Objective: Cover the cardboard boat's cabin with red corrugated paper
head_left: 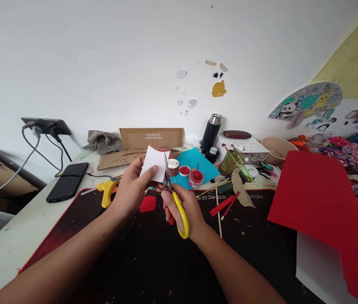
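Note:
Between the thumb and fingers of my left hand (137, 181) is a small piece of white paper (152, 162), held upright above the mat. My right hand (187, 207) is closed round scissors (183, 219) with yellow and red handles. Their blades point up along the right edge of the paper; I cannot tell how far they are parted. A small red paper piece (147, 204) lies on the mat below my hands. Left of my left hand rests a yellow glue gun (106, 192).
The black desk mat (153, 266) covers the front. Paint jars (196, 178) stand on a blue sheet (208, 169), with a black thermos (211, 133) behind. A large red sheet (321, 198) lies at right. A phone (67, 183) with a cable is at left.

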`<state>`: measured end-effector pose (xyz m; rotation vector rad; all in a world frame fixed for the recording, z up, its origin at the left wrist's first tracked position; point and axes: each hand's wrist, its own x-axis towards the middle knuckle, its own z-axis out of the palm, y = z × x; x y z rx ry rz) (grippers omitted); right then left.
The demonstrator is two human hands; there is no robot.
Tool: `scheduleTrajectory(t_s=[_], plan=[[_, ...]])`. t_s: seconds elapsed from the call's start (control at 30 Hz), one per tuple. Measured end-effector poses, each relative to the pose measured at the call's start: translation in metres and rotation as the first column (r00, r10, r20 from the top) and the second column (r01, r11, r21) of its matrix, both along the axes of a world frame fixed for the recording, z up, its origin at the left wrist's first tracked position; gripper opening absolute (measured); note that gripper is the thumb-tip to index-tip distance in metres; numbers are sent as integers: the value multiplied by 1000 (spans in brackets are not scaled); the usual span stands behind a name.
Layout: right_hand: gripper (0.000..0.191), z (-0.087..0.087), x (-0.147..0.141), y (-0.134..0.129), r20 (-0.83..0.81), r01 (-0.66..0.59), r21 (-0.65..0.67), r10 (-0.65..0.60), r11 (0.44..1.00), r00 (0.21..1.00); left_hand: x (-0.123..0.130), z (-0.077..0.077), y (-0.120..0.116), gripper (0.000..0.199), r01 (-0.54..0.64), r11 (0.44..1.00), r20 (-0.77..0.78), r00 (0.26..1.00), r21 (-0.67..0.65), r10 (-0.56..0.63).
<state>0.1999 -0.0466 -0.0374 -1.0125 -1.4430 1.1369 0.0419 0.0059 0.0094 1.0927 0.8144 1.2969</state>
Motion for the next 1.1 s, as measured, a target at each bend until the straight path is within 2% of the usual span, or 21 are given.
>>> scheduleTrajectory(t_s=[0.33,0.8,1.1], plan=[[38,0,-1,0,-18,4,-9,-4,1000,1000,-1,1,-2,44,-11,1000,-15,1000,-23,11],[40,0,0,-1,23,32,-29,-31,999,999,-1,-1,1,43,-14,1000,-28,1000,8,14],[40,0,1,1,54,23,-7,-22,1000,998,-1,-1,1,47,-43,999,-17,999,-20,42]])
